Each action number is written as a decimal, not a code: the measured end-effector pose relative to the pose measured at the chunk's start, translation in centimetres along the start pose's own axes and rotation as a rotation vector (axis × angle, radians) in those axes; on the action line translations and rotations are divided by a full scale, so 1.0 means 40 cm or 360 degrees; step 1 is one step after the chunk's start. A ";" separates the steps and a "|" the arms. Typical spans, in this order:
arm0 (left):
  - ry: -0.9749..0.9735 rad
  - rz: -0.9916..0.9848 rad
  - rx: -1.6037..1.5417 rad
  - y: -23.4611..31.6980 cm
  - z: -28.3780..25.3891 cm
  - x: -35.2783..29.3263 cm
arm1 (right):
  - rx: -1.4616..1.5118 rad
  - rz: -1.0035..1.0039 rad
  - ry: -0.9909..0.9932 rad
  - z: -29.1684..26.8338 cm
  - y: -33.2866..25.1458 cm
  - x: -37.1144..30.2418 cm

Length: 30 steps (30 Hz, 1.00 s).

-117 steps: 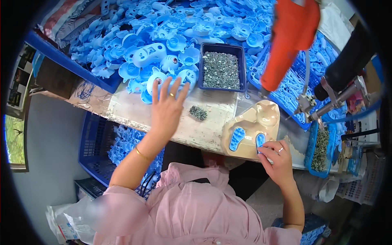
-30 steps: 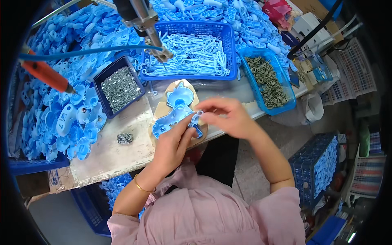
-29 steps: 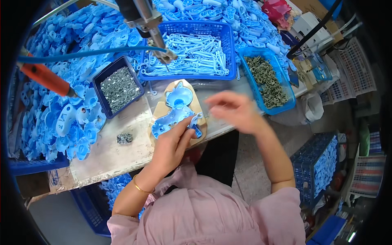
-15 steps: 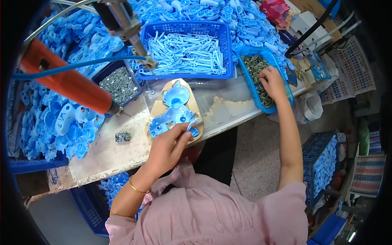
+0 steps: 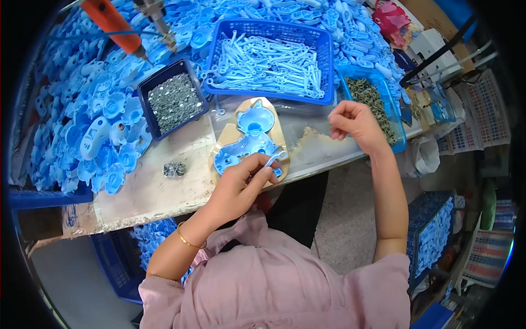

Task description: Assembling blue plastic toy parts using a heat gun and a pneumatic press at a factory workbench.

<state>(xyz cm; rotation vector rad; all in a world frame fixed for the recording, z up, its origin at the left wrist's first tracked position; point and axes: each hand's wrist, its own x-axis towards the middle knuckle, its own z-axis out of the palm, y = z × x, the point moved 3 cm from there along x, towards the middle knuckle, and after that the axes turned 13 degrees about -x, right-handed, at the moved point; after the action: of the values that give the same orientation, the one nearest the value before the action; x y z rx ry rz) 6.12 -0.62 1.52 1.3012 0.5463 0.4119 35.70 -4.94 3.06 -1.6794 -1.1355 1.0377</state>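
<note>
My left hand is closed around a small light-blue plastic stick with a ring end. It rests at the near right corner of a tan fixture. Seated in that fixture is a blue plastic toy shell with rounded hollows. My right hand hovers over the table's front edge, left of a light-blue tray of small grey-green parts. Its fingertips are pinched together, and whatever they hold is hidden.
A blue basket of ring-ended sticks stands behind the fixture. Left of it sits a dark tray of screws. An orange power screwdriver hangs above heaped blue shells. A clump of screws lies on the table.
My right hand has come out of the tray of grey-green parts and moved left. The left hand still holds the stick at the fixture. The screwdriver appears farther up in the view.
</note>
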 end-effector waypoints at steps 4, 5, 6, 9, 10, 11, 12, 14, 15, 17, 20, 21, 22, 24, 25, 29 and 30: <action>0.0085 0.0197 0.0049 -0.005 -0.009 -0.005 | -0.0155 0.0139 -0.0273 0.143 -0.068 -0.002; 0.0105 0.0191 0.0050 0.002 -0.010 -0.004 | -0.0158 0.0175 -0.0371 0.172 -0.076 -0.005; 0.0126 0.0107 0.0090 0.014 -0.009 -0.005 | -0.0160 0.0213 -0.0466 0.195 -0.083 -0.010; 0.0198 0.0140 0.0244 0.009 -0.015 -0.004 | -0.0229 0.0177 -0.0611 0.236 -0.101 -0.014; 0.0235 0.0264 0.0358 0.011 -0.019 -0.006 | -0.0252 0.0157 -0.0676 0.246 -0.104 -0.016; 0.0244 0.0259 0.0357 0.013 -0.023 -0.011 | -0.0251 0.0157 -0.0686 0.252 -0.106 -0.016; 0.0231 0.0254 0.0448 0.017 -0.026 -0.012 | -0.0322 0.0157 -0.0704 0.253 -0.107 -0.015; 0.0218 0.0247 0.0535 0.024 -0.030 -0.016 | -0.0393 0.0161 -0.0722 0.258 -0.109 -0.016; 0.0215 0.0236 0.0591 0.026 -0.031 -0.017 | -0.0421 0.0153 -0.0737 0.261 -0.112 -0.019; 0.0213 0.0222 0.0644 0.021 -0.034 -0.022 | -0.0449 0.0148 -0.0755 0.268 -0.122 -0.025; 0.0227 0.0329 0.0631 0.016 -0.040 -0.027 | -0.0474 0.0184 -0.0736 0.274 -0.129 -0.033; 0.0205 0.0328 0.0627 0.018 -0.040 -0.029 | -0.0471 0.0177 -0.0718 0.273 -0.125 -0.034; 0.0183 0.0326 0.0622 0.019 -0.040 -0.030 | -0.0469 0.0169 -0.0700 0.273 -0.123 -0.034; 0.0196 0.0309 0.0650 0.020 -0.037 -0.033 | -0.0468 0.0163 -0.0705 0.275 -0.128 -0.041; 0.0211 0.0294 0.0679 0.019 -0.036 -0.035 | -0.0469 0.0155 -0.0709 0.276 -0.131 -0.044; 0.0239 0.0496 0.0836 0.007 -0.034 -0.039 | -0.0476 0.0257 -0.0721 0.271 -0.129 -0.051; 0.0223 0.0571 0.0890 0.011 -0.034 -0.039 | -0.0410 0.0285 -0.0754 0.268 -0.124 -0.054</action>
<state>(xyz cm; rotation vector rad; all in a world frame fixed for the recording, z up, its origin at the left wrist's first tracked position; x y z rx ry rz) 4.07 -0.33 1.95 1.9316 0.5672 0.6817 23.87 -3.81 4.79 -1.8124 -1.4905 1.5110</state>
